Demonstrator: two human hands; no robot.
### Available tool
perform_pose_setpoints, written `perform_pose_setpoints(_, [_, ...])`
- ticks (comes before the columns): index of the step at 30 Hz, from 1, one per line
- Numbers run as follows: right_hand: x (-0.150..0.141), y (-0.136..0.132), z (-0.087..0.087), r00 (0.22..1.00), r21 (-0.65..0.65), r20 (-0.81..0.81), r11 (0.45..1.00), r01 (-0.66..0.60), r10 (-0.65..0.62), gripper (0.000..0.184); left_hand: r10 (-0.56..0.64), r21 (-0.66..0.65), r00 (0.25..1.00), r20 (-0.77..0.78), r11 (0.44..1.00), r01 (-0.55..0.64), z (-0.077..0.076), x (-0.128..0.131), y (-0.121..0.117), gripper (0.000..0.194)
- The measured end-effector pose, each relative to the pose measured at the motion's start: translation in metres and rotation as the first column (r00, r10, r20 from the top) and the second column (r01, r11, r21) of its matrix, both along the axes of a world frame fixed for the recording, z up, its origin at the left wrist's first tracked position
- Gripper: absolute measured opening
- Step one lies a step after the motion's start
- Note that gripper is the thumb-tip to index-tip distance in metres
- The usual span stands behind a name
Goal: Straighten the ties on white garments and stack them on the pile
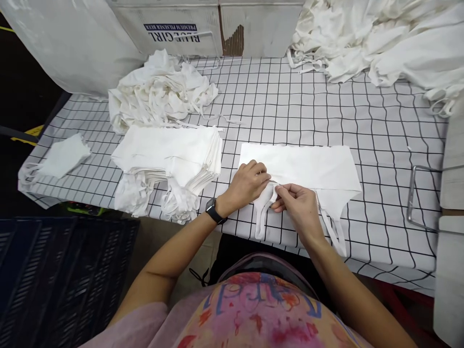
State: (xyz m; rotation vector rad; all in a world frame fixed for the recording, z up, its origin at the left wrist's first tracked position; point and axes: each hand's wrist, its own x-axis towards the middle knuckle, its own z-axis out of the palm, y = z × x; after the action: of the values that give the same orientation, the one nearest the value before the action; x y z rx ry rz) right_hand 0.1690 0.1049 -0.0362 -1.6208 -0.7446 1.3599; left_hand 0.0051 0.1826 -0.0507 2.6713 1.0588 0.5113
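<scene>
The right hand [299, 205] hides part of the white cloth [311, 166]; the top edge crops the carton [174, 43].

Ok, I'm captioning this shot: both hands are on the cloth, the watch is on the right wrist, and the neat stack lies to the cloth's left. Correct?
One slip: the head view shows the watch on the left wrist. The rest holds: left hand and right hand on the cloth, the stack to its left.

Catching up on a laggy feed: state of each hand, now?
Left hand: fingers curled, fingertips at the white cloth piece; grip can't be told.
Right hand: closed, pinching that piece's lower edge.
</scene>
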Motion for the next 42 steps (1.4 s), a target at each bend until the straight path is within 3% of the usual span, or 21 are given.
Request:
perform_pose_setpoints(9, [-0.004,0.009,0.0,0.999,0.002,0.003,0.999,0.049,-0.049,0.023,-0.016,0.066,0.995,0.103,0.998,0.009,-0.006,0.004,-0.002,0.025])
perform_pose_setpoints(19, [-0.009,0.011,0.008,0.991,-0.017,0.006,0.991,0.136,-0.136,0.022,-0.049,0.169,0.998,0.049,0.985,0.04,-0.011,0.006,-0.004,0.03])
perform_pose_setpoints(29, [-0.009,0.011,0.005,0.997,-0.022,0.036,0.997,0.068,-0.067,0.02,-0.119,0.263,0.992,0.033,0.959,0.107,-0.014,0.007,-0.005,0.033])
perform_pose_setpoints(34, [-0.005,0.014,0.005,0.999,-0.026,0.03,1.0,-0.01,0.01,0.024,-0.138,0.24,0.99,0.032,0.963,0.127,-0.013,0.008,-0.004,0.037])
perform_pose_setpoints(42, [0.005,0.023,-0.001,0.986,-0.036,-0.116,0.991,-0.126,0.121,0.033,-0.14,0.18,0.99,0.021,0.974,0.134,-0.013,0.008,-0.003,0.037])
